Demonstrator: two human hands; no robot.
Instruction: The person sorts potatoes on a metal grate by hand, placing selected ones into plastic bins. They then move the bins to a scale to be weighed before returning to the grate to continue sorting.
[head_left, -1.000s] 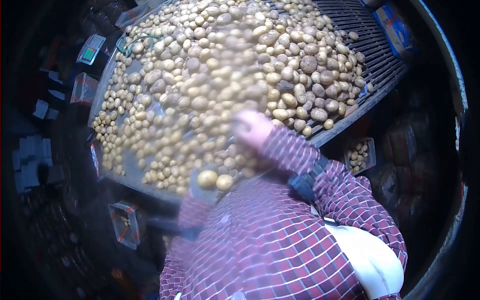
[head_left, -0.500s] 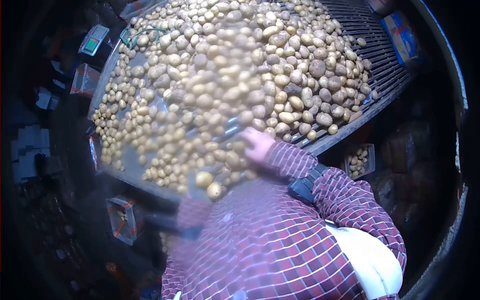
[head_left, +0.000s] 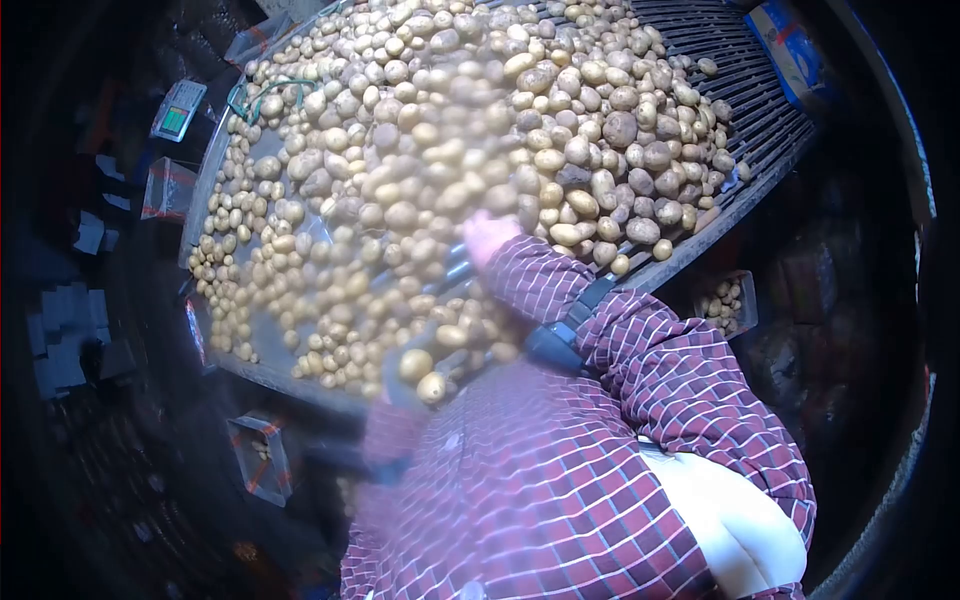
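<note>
Potatoes of many sizes are heaped on a slatted metal table. My right hand reaches in among them at the middle, beside a bare strip of shiny bars; its fingertips are hidden and smeared. Near the front edge, my left hand is a blurred shape, apparently in a grey glove, next to two larger yellow potatoes. Whether it grips them cannot be made out. A dark strap device sits on my right wrist.
A scale with a green display and a clear bin stand left of the table. A taped bin is below left, a crate of potatoes at the right. A green cord lies at the upper left.
My right hand has moved up and left, deeper over the potatoes. My left hand stays near the two larger potatoes at the front edge. The view has shifted slightly.
</note>
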